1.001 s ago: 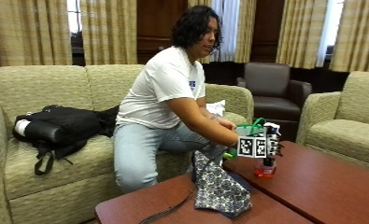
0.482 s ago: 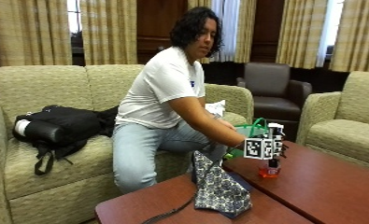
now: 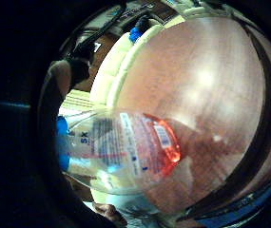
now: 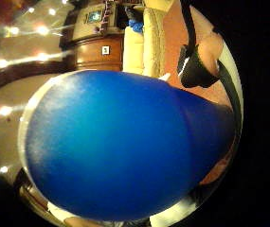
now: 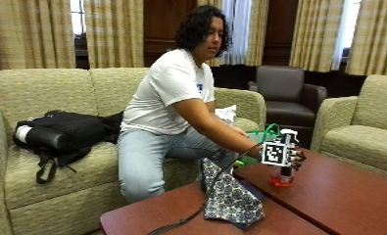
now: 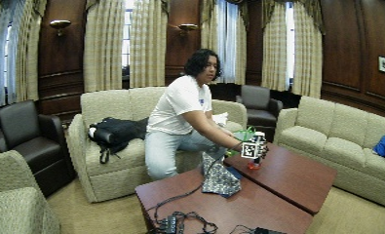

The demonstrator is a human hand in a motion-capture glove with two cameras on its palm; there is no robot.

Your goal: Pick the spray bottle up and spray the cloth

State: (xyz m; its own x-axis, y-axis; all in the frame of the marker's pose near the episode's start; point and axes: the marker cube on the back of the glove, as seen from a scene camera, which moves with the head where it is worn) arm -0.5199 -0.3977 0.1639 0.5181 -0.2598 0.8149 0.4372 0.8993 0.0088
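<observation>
Here the gloved right hand [image 5: 285,155] grips the bottle [image 5: 282,177], standing on the table [image 5: 350,196] just beside the cloth [image 5: 230,198]: pickup under way, so next probably lift and aim at the cloth.

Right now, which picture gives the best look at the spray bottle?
The little finger side palm view: the spray bottle shows its clear body, label and red liquid. The thumb side view shows only its blue top; both outside views show just the base under the right hand.
</observation>
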